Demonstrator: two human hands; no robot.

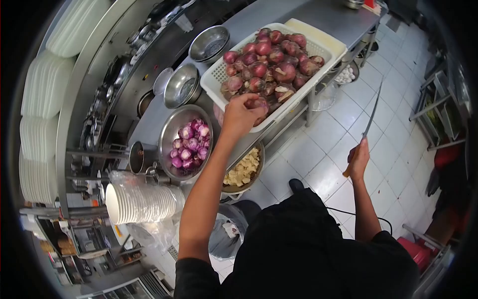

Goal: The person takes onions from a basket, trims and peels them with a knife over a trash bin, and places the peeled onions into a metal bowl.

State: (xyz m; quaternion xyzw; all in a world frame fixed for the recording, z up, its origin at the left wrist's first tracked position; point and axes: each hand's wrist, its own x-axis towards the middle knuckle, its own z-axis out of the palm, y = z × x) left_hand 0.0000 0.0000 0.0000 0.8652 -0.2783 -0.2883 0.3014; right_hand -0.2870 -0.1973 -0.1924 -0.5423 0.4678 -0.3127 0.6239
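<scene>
A white plastic basket (213,79) on the steel counter is heaped with red onions (285,72). At its near corner my left hand (240,117) has its fingers curled around a red onion (258,104). My right hand (358,158), out to the right over the floor, grips the wooden handle of a long knife (373,112), whose blade points up and away. Left of my left forearm, a steel bowl (168,130) holds peeled purple onions (190,144).
Two steel bowls (209,44) (181,85) stand left of the basket. Stacked paper cups (144,203) in plastic lie at the counter's near end. Below the edge are a pan of pale yellow pieces (244,169) and a lined bin (226,236). Metal racks (438,109) stand right.
</scene>
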